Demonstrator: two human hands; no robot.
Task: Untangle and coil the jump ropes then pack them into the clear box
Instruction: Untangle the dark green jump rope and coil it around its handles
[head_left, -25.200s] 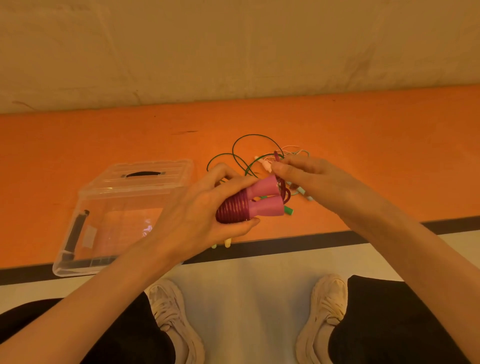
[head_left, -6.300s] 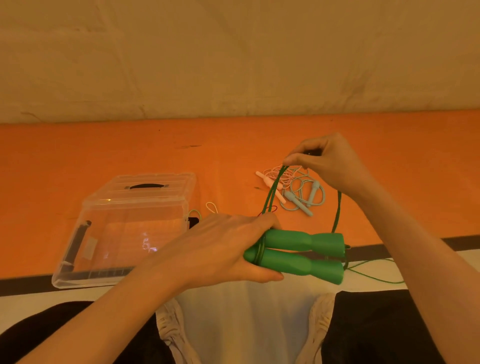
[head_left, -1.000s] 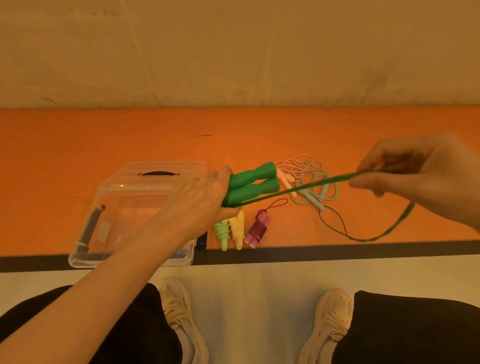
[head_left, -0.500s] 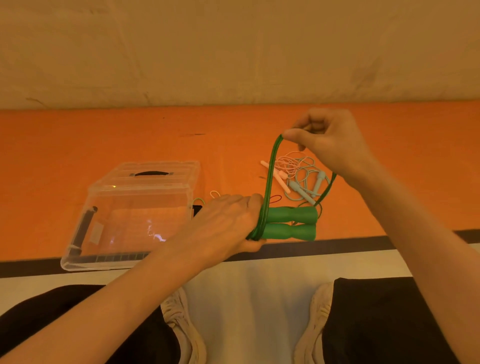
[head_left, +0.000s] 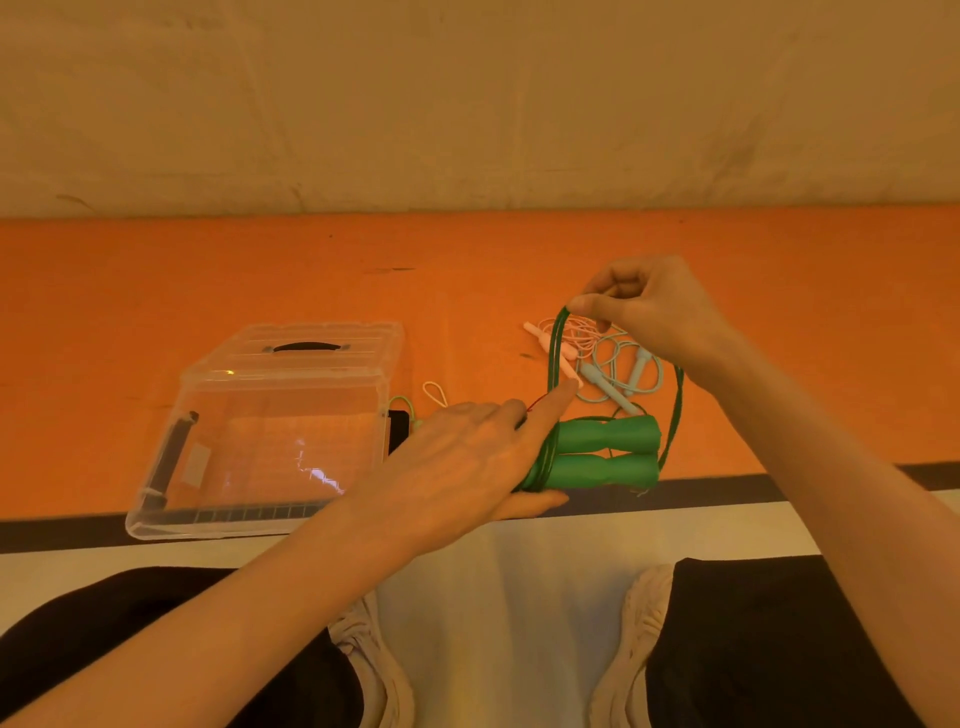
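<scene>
Floor: orange mat (head_left: 156, 270) carries everything; I see no desk, so I keep the work low and within reach.
Clear box (head_left: 270, 431): sits on the mat to my left with its lid on and black handle on top, just beside my working spot, so I judge packing is not yet begun.
Left hand (head_left: 457, 462): closed around the near ends of the two green handles (head_left: 605, 457), holding them side by side as the core for winding; index finger stretched out toward the rising cord, I think to keep the turns from slipping.
Right hand (head_left: 649, 306): thumb and fingers pinching the top of a loop of green cord (head_left: 556, 358), lifted above the handles so the slack stays taut while it goes round.
Green cord: one side runs down to the wraps at my left hand, the other drops past the handles' far ends.
Waiting ropes: pink rope (head_left: 563, 338) and pale blue rope (head_left: 623, 374) lie loosely heaped on the mat behind the green one, touching each other.
Small loops (head_left: 434, 395): two cord ends peep out by the box; what they belong to is hidden behind my left hand.
</scene>
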